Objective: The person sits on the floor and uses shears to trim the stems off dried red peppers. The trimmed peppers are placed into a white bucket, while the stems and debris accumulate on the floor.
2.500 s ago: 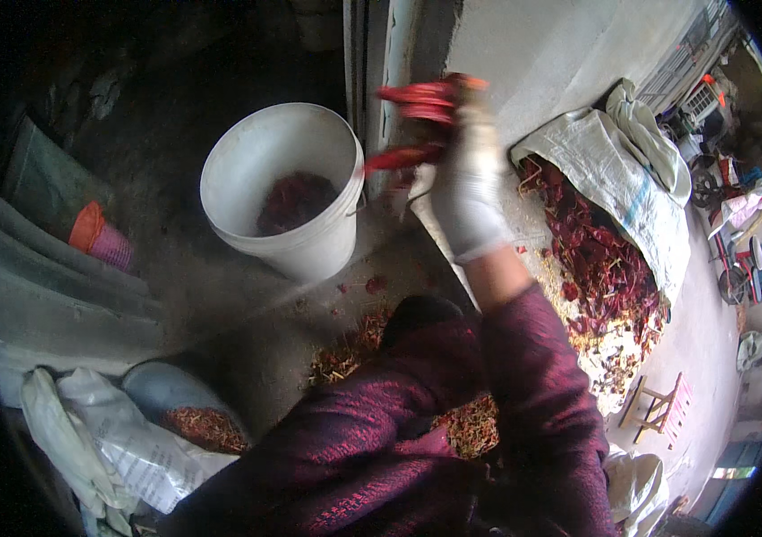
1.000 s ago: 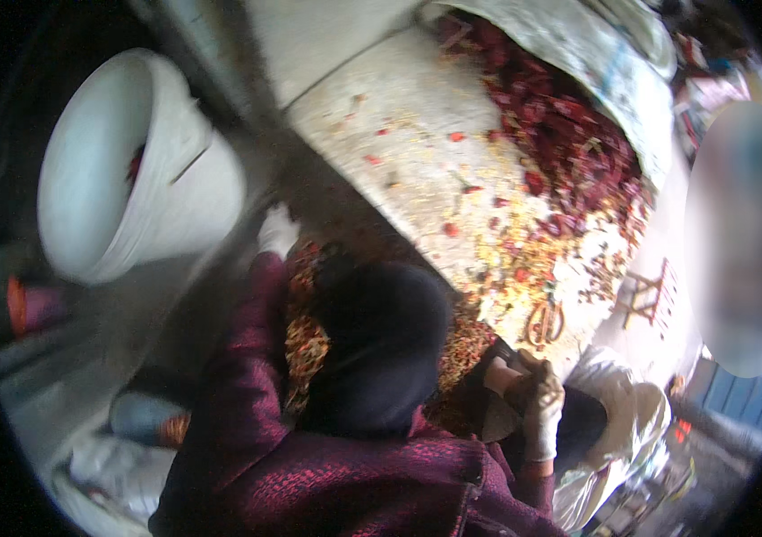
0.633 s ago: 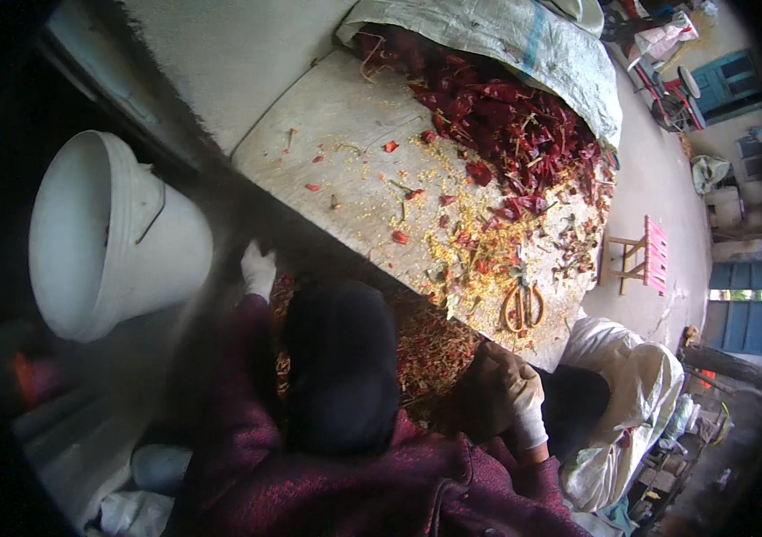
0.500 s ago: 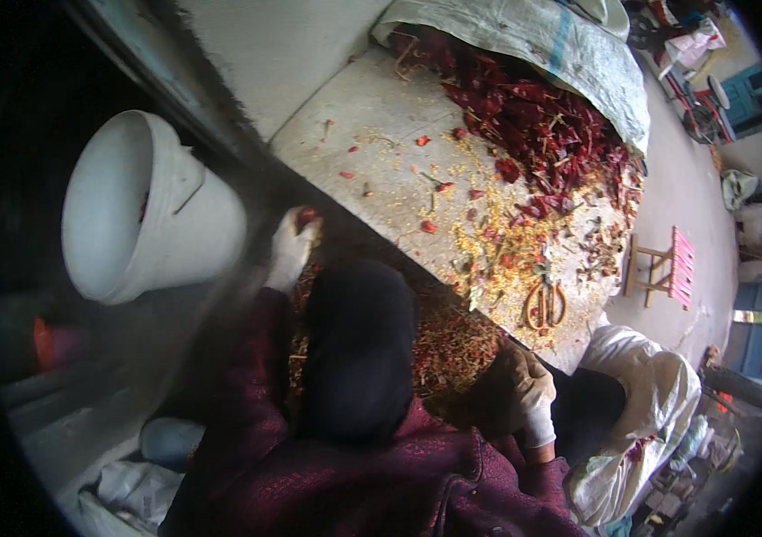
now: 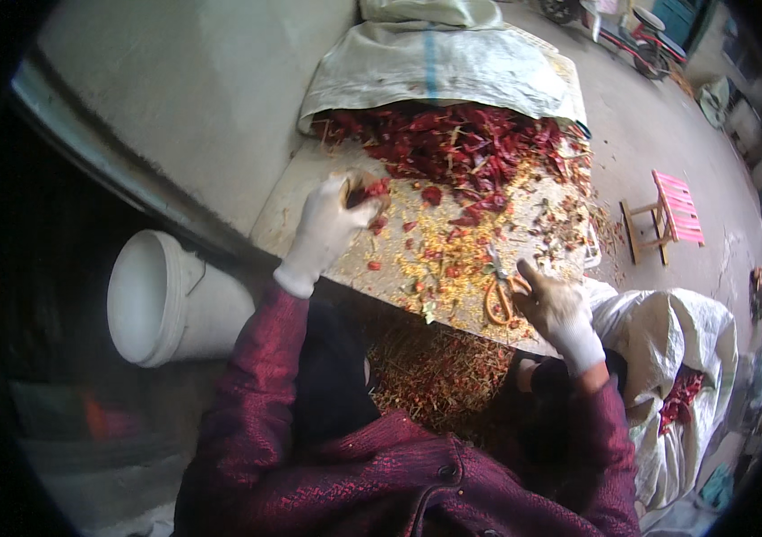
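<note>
My left hand [image 5: 332, 224], in a pale work glove with darkened fingertips, is over the left of the board [image 5: 287, 219]. Its thumb and fingers curl around a dried red chili [image 5: 376, 187], partly hidden by the fingers. My right hand [image 5: 558, 309], gloved too, is at the board's near right edge with thumb and fingers apart. Its fingertips reach the handle of the scissors [image 5: 496, 302], which lie with orange loops toward me among yellow seeds. Beyond both hands, a heap of dried red chilies [image 5: 453, 143] spills from a white woven sack [image 5: 470, 67].
A white bucket [image 5: 220, 309] lies tilted at the left. Stems and scraps [image 5: 435, 376] cover the ground between my legs. Another white sack [image 5: 667, 331] with red chilies inside sits at my right. Past it are a pink-topped stool [image 5: 678, 206] and a parked two-wheeler [image 5: 650, 40].
My left hand has gone from beside the bucket up over the board. My right hand has risen from below the board's edge to the scissors. The view has shifted.
</note>
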Demonstrator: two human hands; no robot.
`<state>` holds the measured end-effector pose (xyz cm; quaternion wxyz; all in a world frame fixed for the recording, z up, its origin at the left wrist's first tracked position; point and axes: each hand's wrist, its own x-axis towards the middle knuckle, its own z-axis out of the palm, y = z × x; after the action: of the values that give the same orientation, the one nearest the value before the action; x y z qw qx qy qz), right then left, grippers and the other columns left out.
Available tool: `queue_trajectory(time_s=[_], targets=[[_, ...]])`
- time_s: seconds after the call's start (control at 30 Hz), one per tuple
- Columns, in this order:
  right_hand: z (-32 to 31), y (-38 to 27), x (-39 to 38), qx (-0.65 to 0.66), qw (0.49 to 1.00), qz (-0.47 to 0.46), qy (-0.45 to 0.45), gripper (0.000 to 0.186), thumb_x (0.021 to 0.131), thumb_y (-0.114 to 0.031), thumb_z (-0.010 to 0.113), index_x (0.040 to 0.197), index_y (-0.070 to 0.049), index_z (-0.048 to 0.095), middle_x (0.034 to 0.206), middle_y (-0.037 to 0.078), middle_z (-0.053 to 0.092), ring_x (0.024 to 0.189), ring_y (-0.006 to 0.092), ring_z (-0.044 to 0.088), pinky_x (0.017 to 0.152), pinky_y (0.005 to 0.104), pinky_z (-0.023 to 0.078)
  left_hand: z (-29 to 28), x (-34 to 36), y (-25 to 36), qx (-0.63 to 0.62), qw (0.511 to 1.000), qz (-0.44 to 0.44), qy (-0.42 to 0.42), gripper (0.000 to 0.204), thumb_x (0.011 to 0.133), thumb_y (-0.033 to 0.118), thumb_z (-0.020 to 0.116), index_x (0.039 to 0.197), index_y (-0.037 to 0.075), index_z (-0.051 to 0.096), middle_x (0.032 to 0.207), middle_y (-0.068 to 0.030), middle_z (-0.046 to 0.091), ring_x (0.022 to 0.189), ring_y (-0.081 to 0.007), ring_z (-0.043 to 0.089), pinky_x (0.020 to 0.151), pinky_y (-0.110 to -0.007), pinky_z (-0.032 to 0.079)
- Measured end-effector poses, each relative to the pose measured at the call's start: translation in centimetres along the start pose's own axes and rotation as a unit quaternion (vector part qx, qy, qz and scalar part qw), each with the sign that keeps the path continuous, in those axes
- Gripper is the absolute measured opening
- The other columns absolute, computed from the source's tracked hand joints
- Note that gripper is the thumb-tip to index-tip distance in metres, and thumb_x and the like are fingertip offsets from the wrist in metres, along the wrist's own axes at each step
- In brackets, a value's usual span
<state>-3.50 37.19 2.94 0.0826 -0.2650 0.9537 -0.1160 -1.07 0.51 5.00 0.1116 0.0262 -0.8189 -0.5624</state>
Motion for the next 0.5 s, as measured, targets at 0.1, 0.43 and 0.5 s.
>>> queue_trajectory(time_s=[0.1, 0.43, 0.5], targets=[[3.8, 2.9, 2.8, -0.047, 0.994, 0.064, -0.073, 0.05, 0.095, -0.042, 0.056, 0.131, -0.007, 0.055, 0.098, 0.015, 0.072, 0.089, 0.0291, 0.07, 0.076, 0.0405, 0.053, 4.0, 5.4, -2.1, 0.145, 0.989, -0.001, 0.002, 0.04, 0.085, 0.005, 0.068, 0.124, 0.005, 0.061, 0.102, -0.0137, 0.071, 0.089, -0.0236, 0.07, 0.082, -0.036, 0.055], [18.0, 4.7, 7.0, 0.047, 0.966, 0.235, -0.098, 0.047, 0.102, -0.037, 0.048, 0.133, -0.001, 0.049, 0.088, 0.003, 0.07, 0.073, 0.0199, 0.067, 0.058, 0.0395, 0.049, 14.1, 12.5, -12.3, 0.495, 0.853, -0.072, -0.145, 0.041, 0.09, 0.021, 0.066, 0.13, 0.025, 0.059, 0.128, -0.0106, 0.06, 0.114, -0.0351, 0.062, 0.094, -0.048, 0.053], [17.6, 5.3, 7.1, -0.092, 0.982, 0.135, -0.092, 0.064, 0.097, -0.034, 0.049, 0.149, 0.001, 0.033, 0.092, 0.008, 0.073, 0.076, 0.0217, 0.07, 0.059, 0.0421, 0.05, 14.9, 12.6, -12.8, 0.518, 0.831, -0.107, -0.17, 0.043, 0.089, 0.022, 0.068, 0.131, 0.025, 0.058, 0.128, -0.0105, 0.06, 0.114, -0.0358, 0.062, 0.094, -0.048, 0.053]])
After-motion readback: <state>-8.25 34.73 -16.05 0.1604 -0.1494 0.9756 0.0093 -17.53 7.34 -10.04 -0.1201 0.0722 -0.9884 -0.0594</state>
